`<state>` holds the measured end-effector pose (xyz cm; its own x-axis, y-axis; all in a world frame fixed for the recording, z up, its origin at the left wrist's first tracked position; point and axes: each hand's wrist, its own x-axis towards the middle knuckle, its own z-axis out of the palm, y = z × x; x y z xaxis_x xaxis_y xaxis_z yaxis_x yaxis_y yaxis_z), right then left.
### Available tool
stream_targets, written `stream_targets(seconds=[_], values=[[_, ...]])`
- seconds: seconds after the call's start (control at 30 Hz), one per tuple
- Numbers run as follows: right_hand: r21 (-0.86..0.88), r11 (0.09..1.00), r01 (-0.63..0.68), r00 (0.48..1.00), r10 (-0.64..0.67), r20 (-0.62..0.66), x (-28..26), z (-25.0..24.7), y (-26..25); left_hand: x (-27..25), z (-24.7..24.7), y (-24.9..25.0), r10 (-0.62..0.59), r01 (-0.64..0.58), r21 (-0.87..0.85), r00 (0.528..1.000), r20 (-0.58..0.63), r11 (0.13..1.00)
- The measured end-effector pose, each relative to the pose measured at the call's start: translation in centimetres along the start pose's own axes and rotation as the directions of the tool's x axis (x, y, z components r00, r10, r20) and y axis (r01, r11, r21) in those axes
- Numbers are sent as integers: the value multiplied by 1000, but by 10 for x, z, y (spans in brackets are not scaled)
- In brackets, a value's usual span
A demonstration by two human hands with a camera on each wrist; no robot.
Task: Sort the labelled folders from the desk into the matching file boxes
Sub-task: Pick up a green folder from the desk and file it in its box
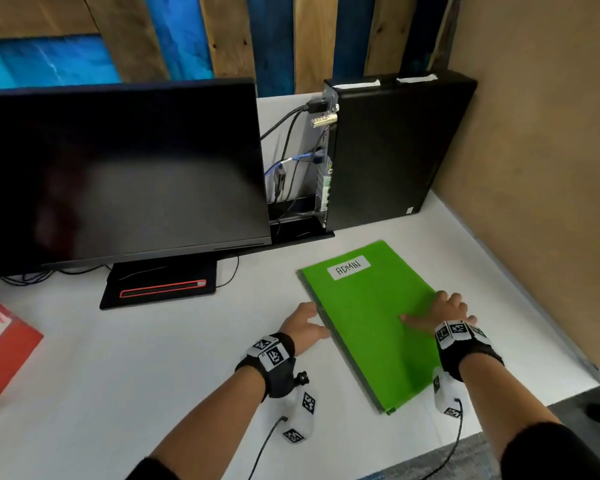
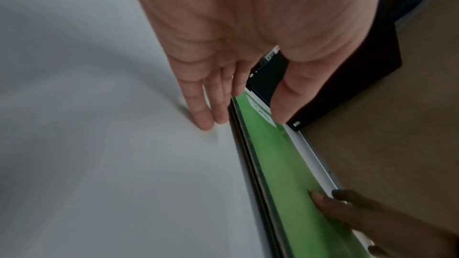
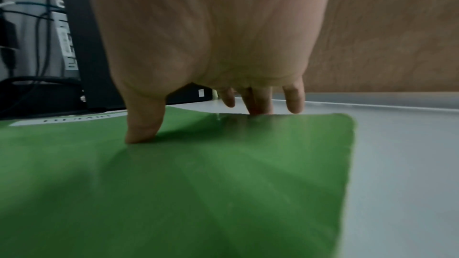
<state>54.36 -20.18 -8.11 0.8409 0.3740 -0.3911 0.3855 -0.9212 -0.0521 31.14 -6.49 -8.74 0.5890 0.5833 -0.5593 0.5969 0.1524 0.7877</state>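
Observation:
A green folder (image 1: 368, 317) with a white label reading ADMIN (image 1: 349, 267) lies flat on the white desk (image 1: 153, 375), right of centre. A darker layer shows under its left edge (image 2: 248, 164). My left hand (image 1: 317, 318) sits at that edge, with straight fingers (image 2: 206, 121) on the desk and the thumb hovering over the folder (image 2: 285, 164). My right hand (image 1: 440, 310) grips the right edge. Its thumb (image 3: 141, 134) presses the cover (image 3: 198, 183) and its fingers (image 3: 294, 103) curl down over the edge.
A dark monitor (image 1: 118, 168) on a black base (image 1: 160, 285) stands at the back left. Beside it is a black computer tower (image 1: 388, 150) with cables. A red box (image 1: 0, 348) with white lettering sits at the far left. A brown panel (image 1: 534, 168) walls the right side.

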Motion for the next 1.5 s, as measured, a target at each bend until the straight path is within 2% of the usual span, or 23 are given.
stream_targets(seconds=[0.13,0.23,0.4,0.6,0.77,0.97,1.1,1.2,1.33,1.4,1.5], values=[[-25,1000,4,996,-1,91,-10,3,-8,2,-7,-3,-98,80,-172,990,-99,982],[54,998,10,977,-21,214,-22,6,-17,-3,-26,-2,-214,180,-226,967,-137,957],[100,988,115,932,-142,334,-48,11,-44,-10,-61,-24,-333,325,-69,918,-218,943],[50,968,247,879,-245,408,-84,24,-71,-25,-99,-70,-331,381,133,897,-292,915],[26,941,337,828,-309,467,-108,37,-92,-59,-124,-78,-347,429,230,881,-322,874],[142,958,249,844,-287,453,-116,36,-102,-87,-129,-64,-273,421,358,877,-394,833],[205,960,191,866,-263,426,-116,30,-99,-90,-121,-58,-277,408,320,881,-385,855],[294,941,167,897,-269,352,-111,28,-92,-88,-113,-55,-256,361,256,895,-365,897],[432,902,-11,956,-116,268,-107,17,-83,-86,-97,-46,-128,213,307,953,-273,927],[467,880,-91,968,-32,249,-102,7,-74,-85,-91,-43,-85,154,396,979,-185,905],[464,866,-188,972,97,213,-94,-6,-61,-82,-90,-40,-74,154,495,981,-177,855]])
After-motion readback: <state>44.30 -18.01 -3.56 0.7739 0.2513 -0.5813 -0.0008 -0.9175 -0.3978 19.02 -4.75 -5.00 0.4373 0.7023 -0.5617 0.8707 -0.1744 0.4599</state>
